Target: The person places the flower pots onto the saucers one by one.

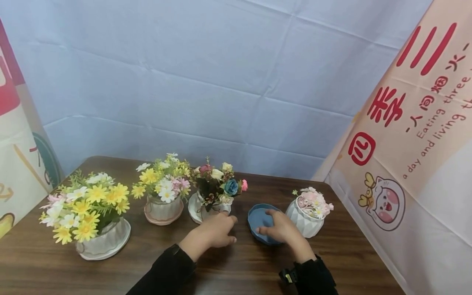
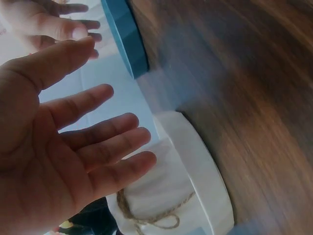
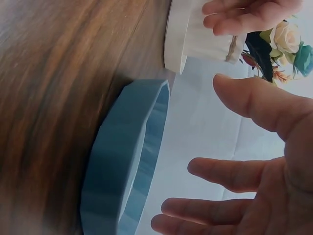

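Note:
My left hand hovers in front of a white flower pot on a white saucer; its fingers are spread and hold nothing. That pot carries roses in cream, red and blue, and a twine bow is tied round it. Over the blue saucer is my right hand, fingers apart and nothing between them. In the right wrist view the blue saucer stands bare beside the fingers. To the right of that hand sits a white faceted pot of pale pink flowers, with no saucer visible under it.
At the left of the brown wooden table stands a pot of yellow and white daisies on a white saucer. Between it and the roses is another flower pot on a pink saucer. A pale cloth hangs behind, a printed cloth at right.

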Motion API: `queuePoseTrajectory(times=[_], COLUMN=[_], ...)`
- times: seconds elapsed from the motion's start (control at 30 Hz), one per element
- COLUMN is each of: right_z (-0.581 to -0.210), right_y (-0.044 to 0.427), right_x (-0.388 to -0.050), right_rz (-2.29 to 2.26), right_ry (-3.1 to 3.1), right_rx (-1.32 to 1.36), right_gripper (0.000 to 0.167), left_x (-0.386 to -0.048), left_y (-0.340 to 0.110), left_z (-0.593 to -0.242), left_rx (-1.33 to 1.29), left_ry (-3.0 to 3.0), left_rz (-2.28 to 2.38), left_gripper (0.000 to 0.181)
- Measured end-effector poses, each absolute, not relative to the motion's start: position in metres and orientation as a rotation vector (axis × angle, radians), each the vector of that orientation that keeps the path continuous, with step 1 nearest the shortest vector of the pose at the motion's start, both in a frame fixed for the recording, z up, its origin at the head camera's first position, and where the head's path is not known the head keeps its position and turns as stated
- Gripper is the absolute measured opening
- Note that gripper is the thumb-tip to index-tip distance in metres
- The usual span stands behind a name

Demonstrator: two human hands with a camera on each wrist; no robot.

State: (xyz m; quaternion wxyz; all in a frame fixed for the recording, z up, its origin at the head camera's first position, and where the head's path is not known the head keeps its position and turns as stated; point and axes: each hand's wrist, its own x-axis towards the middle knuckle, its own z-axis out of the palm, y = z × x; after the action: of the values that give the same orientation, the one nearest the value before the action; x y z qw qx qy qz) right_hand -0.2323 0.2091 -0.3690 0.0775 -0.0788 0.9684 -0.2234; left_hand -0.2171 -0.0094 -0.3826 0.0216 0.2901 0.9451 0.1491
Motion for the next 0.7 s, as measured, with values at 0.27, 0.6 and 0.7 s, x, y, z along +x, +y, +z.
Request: queuePoseTrajectory(times=[0.27,0.6,0.7], right_z=[-0.366,-0.373,-0.374], right_y=[0.224,0.242,0.247], right_x=[-0.224,-0.218,-0.216], right_rz=[-0.626,-0.596,-0.604], right_ry=[2.936,2.956,2.964], right_rx=[-0.207,-0.193,-0.161], right_gripper=[0.066,0.066,0.065], left_x=[-0.222,-0.229,-0.231], left_y=[-0.003,0.007,0.012], left_z=[-0.386,-0.383,-0.382], left_rx=[0.873,0.864,0.864], left_ry=[2.907,2.866,2.856], left_rz=[0.478,0.535,0.546], left_gripper=[0.045,0.044,0.043])
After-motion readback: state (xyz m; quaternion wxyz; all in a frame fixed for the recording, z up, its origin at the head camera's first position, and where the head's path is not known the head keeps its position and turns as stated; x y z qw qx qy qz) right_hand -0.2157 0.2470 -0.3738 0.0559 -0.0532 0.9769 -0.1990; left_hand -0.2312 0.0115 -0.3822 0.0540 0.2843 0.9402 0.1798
